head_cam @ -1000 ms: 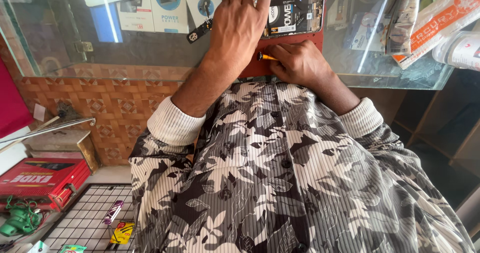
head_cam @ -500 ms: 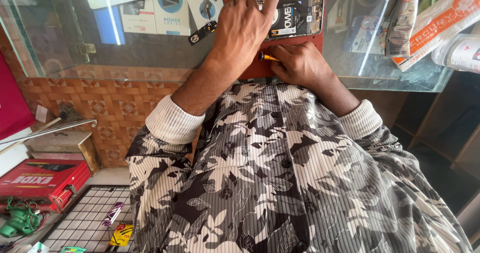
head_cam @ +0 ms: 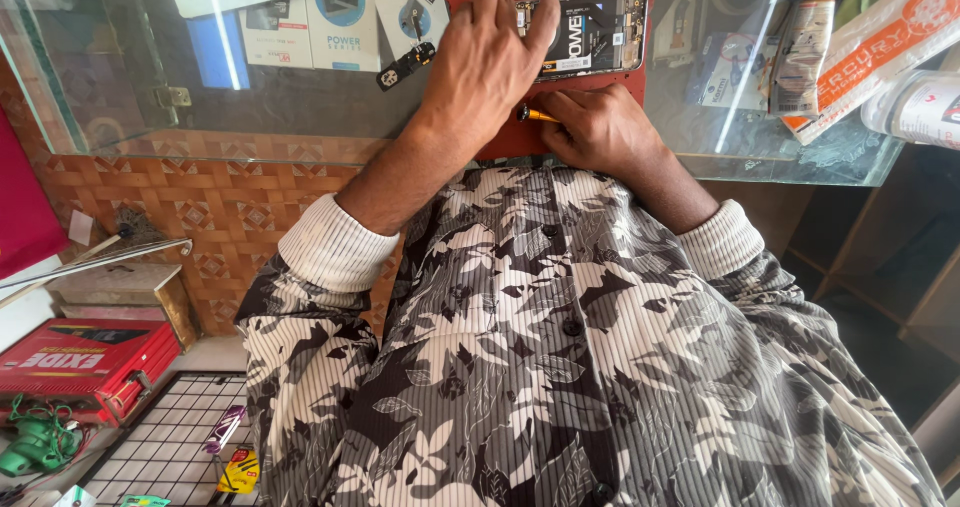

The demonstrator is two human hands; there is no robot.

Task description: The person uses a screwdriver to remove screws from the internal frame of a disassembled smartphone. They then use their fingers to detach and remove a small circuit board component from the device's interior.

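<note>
An opened phone with its black battery showing lies on a red work mat on a glass counter. My left hand rests on the phone's left end, fingers pressing it down. My right hand is closed near the mat's front edge, holding a small tool with a yellow handle; its tip is hidden behind my left hand.
Small boxes and a black part lie under or on the glass to the left. Packets and tubes crowd the right. Below left are a red box, a wire rack and green cable.
My left hand has slid slightly down along the phone's left end and its raised finger has come down. The right hand stays in place with the tool.
</note>
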